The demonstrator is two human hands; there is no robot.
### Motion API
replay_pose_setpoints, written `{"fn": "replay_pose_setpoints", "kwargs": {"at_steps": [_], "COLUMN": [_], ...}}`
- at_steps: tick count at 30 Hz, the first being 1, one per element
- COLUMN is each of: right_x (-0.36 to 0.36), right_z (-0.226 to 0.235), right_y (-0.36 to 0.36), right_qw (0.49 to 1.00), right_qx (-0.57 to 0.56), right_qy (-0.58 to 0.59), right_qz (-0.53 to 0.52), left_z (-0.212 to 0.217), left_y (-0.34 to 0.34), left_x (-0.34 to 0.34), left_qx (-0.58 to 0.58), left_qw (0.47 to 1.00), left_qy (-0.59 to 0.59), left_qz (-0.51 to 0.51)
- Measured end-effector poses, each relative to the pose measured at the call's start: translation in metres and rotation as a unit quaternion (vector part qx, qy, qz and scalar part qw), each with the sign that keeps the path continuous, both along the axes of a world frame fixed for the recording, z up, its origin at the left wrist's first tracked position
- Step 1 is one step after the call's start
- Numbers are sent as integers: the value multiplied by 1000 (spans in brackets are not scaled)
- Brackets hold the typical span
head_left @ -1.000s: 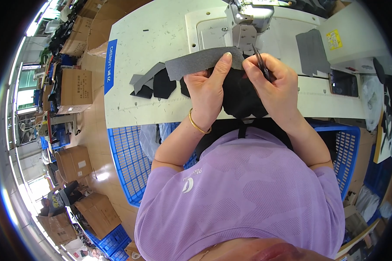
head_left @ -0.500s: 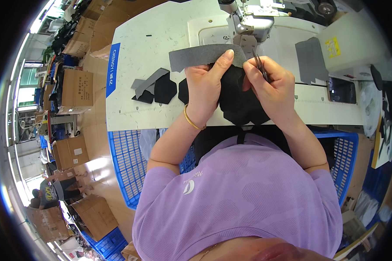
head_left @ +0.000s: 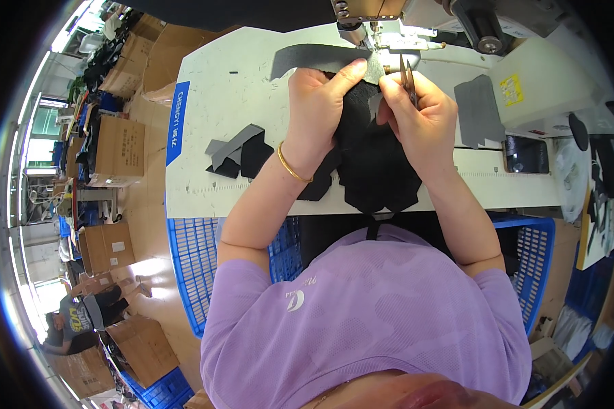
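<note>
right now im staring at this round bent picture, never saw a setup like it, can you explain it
It comes from a fisheye camera on a person's head, looking down; the lens bends straight edges. The left hand and right hand are that person's own. The left pinches a grey strip; the right holds a dark two-pointed tool. Black cloth shows between the hands; a sewing machine stands beyond. On the white table lie black and grey pieces and what looks like a phone.

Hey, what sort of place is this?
Probably a sewing workshop: a sewing machine stands on the white table, cut black and grey fabric pieces lie about, and cardboard boxes stand at left.
</note>
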State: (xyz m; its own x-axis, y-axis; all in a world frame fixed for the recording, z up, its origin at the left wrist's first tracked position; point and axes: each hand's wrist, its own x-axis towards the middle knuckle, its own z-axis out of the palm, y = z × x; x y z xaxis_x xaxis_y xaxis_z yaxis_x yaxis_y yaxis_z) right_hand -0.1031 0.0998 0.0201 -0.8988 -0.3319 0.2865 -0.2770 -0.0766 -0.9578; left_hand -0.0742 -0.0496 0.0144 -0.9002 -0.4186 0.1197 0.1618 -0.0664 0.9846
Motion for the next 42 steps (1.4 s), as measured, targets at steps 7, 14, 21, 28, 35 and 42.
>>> {"fn": "replay_pose_setpoints", "kwargs": {"at_steps": [7, 14, 21, 28, 35, 42], "right_x": [-7, -6, -7, -7, -2, -5], "right_z": [-2, -2, -1, -4, -5, -4], "right_y": [-5, -5, -11, -10, 0, -2], "right_qw": [999, 999, 999, 999, 983, 994], "right_qx": [-31, -37, -29, -17, -144, -77], "right_qy": [-20, -30, -1, 21, -97, -61], "right_qz": [3, 3, -19, -21, 65, 51], "left_z": [22, 27, 25, 25, 26, 23], "left_y": [2, 2, -7, -12, -14, -16], "left_x": [-3, -4, -8, -7, -5, -7], "left_qx": [41, 45, 28, 43, 46, 33], "left_qw": [998, 997, 997, 993, 990, 989], "left_qy": [2, -6, -11, -5, -12, -6], "left_qz": [-41, -55, -73, -106, -136, -146]}}
